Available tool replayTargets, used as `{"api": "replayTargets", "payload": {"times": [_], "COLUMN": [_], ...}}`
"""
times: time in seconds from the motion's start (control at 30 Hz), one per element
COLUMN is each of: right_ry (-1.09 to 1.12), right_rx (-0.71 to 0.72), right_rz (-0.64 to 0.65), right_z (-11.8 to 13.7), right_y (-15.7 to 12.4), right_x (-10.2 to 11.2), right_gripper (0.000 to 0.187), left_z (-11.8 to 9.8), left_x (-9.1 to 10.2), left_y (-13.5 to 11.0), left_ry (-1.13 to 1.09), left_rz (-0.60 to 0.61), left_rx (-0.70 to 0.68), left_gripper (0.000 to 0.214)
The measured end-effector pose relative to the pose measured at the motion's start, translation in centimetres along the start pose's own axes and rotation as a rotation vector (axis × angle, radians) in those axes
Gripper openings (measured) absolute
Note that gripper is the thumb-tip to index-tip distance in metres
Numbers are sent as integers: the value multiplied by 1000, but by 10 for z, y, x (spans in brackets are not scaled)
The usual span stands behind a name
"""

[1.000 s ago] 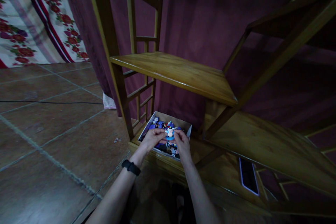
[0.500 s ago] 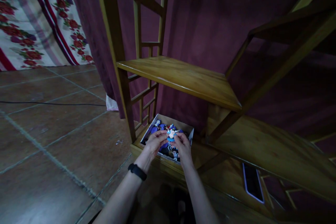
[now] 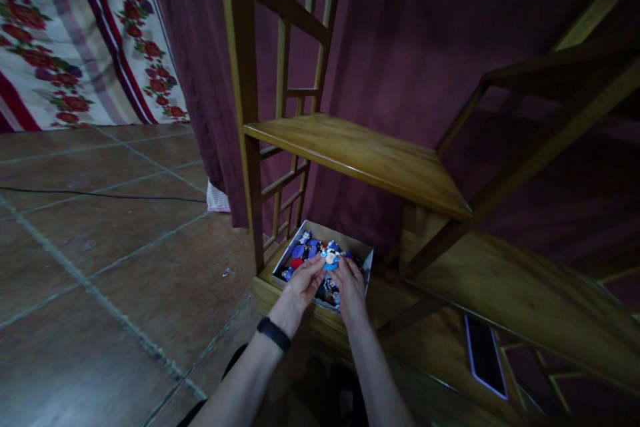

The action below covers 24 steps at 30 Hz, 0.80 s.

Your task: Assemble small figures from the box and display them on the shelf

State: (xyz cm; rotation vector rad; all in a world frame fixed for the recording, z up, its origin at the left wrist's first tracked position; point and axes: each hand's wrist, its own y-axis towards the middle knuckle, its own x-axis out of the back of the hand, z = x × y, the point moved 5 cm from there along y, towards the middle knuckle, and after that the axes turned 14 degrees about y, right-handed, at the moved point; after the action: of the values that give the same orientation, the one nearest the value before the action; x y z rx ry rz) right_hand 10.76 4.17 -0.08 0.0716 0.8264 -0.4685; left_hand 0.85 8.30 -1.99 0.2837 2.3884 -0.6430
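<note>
A small open cardboard box [image 3: 357,246] sits on the lowest board of a wooden shelf unit [image 3: 360,153], filled with several small blue, red and white figurines. Over the box, my left hand [image 3: 306,283] and my right hand [image 3: 350,285] are side by side, fingers curled in a pinch on one small figurine [image 3: 330,257] with a pale head and blue body. A black band [image 3: 273,333] is on my left wrist.
A phone [image 3: 484,355] with a pale case lies on the low board to the right. Dark maroon curtain [image 3: 400,47] hangs behind the shelves. Floral cloth [image 3: 75,33] hangs at the far left. A black cable [image 3: 100,195] crosses the tiled floor.
The view has shifted so the shelf and box sit further right and lower. Both hands stay pinched on the same figurine above the box, a little lower than before.
</note>
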Motion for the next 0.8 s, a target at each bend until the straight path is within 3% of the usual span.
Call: {"api": "replayTargets", "payload": {"times": [0.5, 0.8], "right_ry": [170, 85], "right_rx": [-111, -163], "right_rz": [-47, -107], "right_z": [-19, -20], "right_y": [4, 7], "right_x": [4, 10], "right_gripper": [27, 27], "left_z": [-17, -13], "left_x": [2, 4], "left_y": [-10, -6], "left_ry": [84, 77], "left_rz": [-45, -56], "left_rx": [-3, 1], "left_gripper": [20, 18]}}
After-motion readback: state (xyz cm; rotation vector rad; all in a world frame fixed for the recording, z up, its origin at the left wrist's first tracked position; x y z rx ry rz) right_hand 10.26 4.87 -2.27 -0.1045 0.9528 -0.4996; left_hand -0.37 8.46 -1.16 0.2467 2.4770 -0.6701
